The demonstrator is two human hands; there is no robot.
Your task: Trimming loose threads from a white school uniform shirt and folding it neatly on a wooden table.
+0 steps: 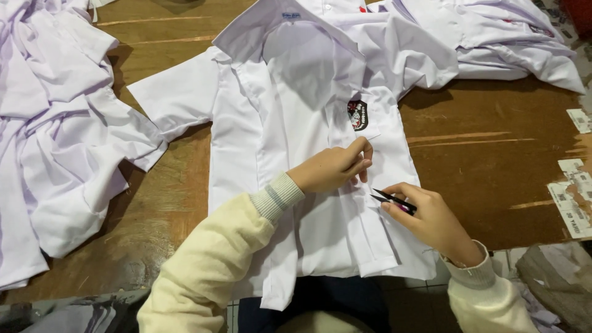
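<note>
Left hand pinches shirt placket, right hand clamped on snips at the edge: thread trimming, likely needs taut fabric.

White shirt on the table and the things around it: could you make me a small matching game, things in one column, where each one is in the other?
Things:
1. small black snips
2. dark badge
3. heap of white shirts
4. paper labels

Places:
A. at the table's right edge
B. on the chest pocket of the white shirt
C. in the right hand
D. at the left of the wooden table

Pairs: 1-C, 2-B, 3-D, 4-A. The left hand pinches the shirt's cloth beside the snips.
</note>
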